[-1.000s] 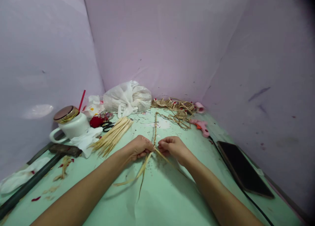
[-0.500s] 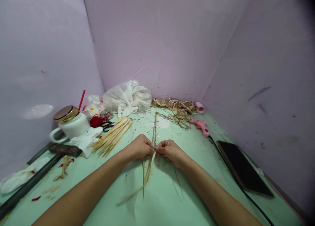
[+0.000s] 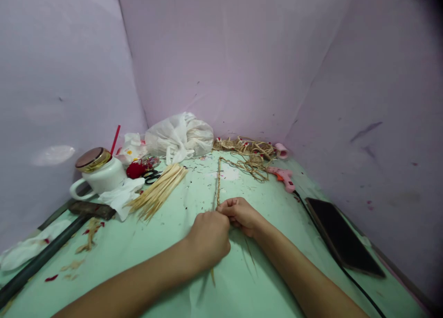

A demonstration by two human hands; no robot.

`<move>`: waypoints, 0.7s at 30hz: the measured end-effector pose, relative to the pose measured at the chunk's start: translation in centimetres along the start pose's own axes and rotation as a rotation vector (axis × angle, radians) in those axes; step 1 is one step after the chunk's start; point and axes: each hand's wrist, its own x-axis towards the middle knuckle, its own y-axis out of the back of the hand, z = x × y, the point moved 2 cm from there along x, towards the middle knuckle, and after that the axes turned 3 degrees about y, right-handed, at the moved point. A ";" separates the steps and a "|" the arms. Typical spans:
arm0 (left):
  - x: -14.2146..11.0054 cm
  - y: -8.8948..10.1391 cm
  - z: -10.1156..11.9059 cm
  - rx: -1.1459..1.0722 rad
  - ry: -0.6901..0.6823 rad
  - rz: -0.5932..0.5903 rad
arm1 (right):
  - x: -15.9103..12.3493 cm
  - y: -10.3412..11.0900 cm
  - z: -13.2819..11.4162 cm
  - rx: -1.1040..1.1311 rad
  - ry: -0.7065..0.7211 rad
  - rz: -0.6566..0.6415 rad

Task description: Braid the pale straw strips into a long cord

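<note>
A thin braid of dry straw-coloured fibre (image 3: 218,184) runs straight down the middle of the green table to my hands. My right hand (image 3: 240,215) pinches its near end between thumb and fingertips. Just in front and to the left, my left hand (image 3: 211,239) is closed in a fist round the loose fibre strands (image 3: 212,277), whose tips poke out below it. Most of these strands are hidden behind that hand. A thin strand also hangs beneath my right hand.
Left lie a bundle of pale strips (image 3: 161,191), black scissors (image 3: 151,176), a lidded white mug (image 3: 105,177) and a hammer (image 3: 92,210). A plastic bag (image 3: 182,138) and coiled braid (image 3: 254,161) sit at the back. Right are a pink glue gun (image 3: 282,177) and a phone (image 3: 344,237).
My left hand has come down and toward me from the braid's end, closing over the loose strands. My right hand has moved in to pinch the braid's end.
</note>
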 end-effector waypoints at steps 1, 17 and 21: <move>0.4 0.3 -0.4 -0.051 0.002 0.009 | 0.0 0.1 0.0 0.018 0.002 -0.028; 3.6 0.1 -3.6 -0.788 0.360 -0.125 | 0.4 0.4 0.0 -0.562 0.325 0.064; 3.4 0.2 -3.3 -0.821 0.319 -0.140 | 0.2 0.4 0.0 -0.709 0.367 0.064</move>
